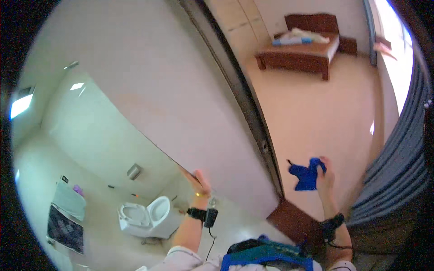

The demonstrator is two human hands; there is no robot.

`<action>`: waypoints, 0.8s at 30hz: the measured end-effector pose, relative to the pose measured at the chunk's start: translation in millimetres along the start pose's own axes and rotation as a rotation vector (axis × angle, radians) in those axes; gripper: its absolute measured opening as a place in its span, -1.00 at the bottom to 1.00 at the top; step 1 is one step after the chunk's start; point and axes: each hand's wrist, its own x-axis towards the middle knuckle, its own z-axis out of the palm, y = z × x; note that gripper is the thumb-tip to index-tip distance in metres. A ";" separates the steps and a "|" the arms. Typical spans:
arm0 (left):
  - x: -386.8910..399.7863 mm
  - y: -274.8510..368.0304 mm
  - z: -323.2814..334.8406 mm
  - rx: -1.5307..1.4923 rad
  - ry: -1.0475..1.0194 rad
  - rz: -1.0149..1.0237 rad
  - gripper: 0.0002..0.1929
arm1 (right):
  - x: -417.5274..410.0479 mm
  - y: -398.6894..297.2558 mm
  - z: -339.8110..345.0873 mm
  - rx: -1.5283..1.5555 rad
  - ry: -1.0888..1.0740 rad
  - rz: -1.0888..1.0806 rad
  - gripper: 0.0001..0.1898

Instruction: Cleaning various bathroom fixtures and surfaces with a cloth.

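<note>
My left hand (199, 185) is at the lower edge of a broad white panel (176, 88), apparently a door, with fingers and thumb on either side of the edge. In my right hand (325, 181) is a blue cloth (303, 176), bunched at the fingers and hanging loose to the left. A small dark piece sticks up from the cloth's left end. Beyond the panel's other side runs a dark frame (242, 101) with a small metal fitting on it. Black devices with cables are strapped to both my wrists.
A white toilet (145, 216) stands in the tiled bathroom on the left, near a hanging towel (69, 200) and dark cloth (66, 228). Past the frame, a wooden bed (298, 54) stands on the pale floor (315, 108). Grey curtains (393, 162) hang close on my right.
</note>
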 end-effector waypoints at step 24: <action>11.6 7.9 -15.0 -0.121 -0.101 0.035 -0.26 | -42.5 -50.7 249.8 -0.101 -0.242 -0.593 -0.30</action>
